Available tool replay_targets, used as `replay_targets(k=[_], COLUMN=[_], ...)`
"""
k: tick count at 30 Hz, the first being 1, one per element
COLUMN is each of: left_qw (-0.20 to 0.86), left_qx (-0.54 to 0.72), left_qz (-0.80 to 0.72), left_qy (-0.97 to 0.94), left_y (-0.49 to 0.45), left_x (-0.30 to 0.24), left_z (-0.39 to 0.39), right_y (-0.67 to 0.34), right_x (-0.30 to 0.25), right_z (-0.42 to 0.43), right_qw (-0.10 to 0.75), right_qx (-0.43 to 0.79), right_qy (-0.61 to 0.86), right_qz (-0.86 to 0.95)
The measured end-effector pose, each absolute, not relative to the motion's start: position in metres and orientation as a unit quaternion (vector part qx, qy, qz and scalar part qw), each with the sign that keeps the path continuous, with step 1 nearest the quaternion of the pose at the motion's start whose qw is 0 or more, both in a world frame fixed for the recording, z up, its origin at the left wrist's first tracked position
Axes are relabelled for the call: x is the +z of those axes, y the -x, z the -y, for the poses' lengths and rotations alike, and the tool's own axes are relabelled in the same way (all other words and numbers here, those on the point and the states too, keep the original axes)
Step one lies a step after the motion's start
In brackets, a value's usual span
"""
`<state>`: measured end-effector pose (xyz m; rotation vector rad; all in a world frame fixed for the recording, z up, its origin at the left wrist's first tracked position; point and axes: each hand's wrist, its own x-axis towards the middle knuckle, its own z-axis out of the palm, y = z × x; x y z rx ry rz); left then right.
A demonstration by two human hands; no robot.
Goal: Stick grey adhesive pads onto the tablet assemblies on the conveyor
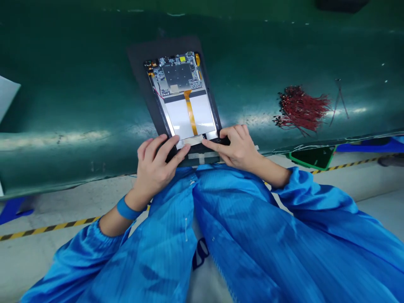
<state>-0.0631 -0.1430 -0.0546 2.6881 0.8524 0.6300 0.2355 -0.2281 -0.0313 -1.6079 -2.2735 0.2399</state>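
A tablet (206, 107) with its back off lies on a dark mat (139, 63), showing a circuit board (178, 75), silver battery area and orange ribbon cable (190, 111). My left hand (158, 166) rests on its lower left edge, fingers spread, thumb and index fingertip at a pale tape strip (193, 140). At the lower right corner, my right hand (241, 147) grips the tablet's edge, its index finger stretched to the strip's right end. The undersides of both hands are hidden.
A heap of red-wired small parts (301, 107) lies on the green table mat (78, 97) to the right, with a separate pair of wires (339, 101) beside it. A white sheet (8, 97) is at the left edge. A green-rimmed tray (315, 158) sits below the table edge.
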Motion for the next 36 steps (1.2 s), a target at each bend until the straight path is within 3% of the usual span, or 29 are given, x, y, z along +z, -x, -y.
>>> replay_targets(k=[5, 8, 15, 22, 25, 28, 31, 36], left_qw=[0.078, 0.127, 0.223, 0.193, 0.179, 0.2, 0.307, 0.616], left_qx=[0.183, 0.125, 0.162, 0.265, 0.304, 0.337, 0.291, 0.098], left_qz=[-0.237, -0.199, -0.182, -0.205, -0.193, -0.199, -0.265, -0.372], left_qy=[-0.951, -0.964, -0.944, -0.922, -0.916, -0.898, -0.867, -0.688], left_y=[0.058, 0.05, 0.046, 0.011, -0.015, -0.041, -0.065, -0.09], left_x=[-0.038, -0.031, -0.036, -0.006, 0.007, 0.016, 0.025, 0.035], left_z=[0.141, 0.133, 0.098, 0.1, 0.108, 0.114, 0.116, 0.11], right_y=[-0.289, -0.337, -0.383, -0.372, -0.376, -0.375, -0.361, -0.313], right_x=[-0.026, -0.012, -0.014, -0.019, -0.02, -0.021, -0.021, -0.017], right_z=[0.236, 0.247, 0.26, 0.24, 0.234, 0.223, 0.209, 0.19], right_qw=[0.239, 0.29, 0.17, 0.112, 0.129, 0.207, 0.289, 0.386], right_qx=[0.066, 0.041, 0.056, 0.063, 0.061, 0.057, 0.067, 0.117], right_qy=[0.608, 0.711, 0.787, 0.792, 0.77, 0.728, 0.655, 0.51], right_qz=[0.754, 0.639, 0.591, 0.597, 0.622, 0.651, 0.695, 0.759])
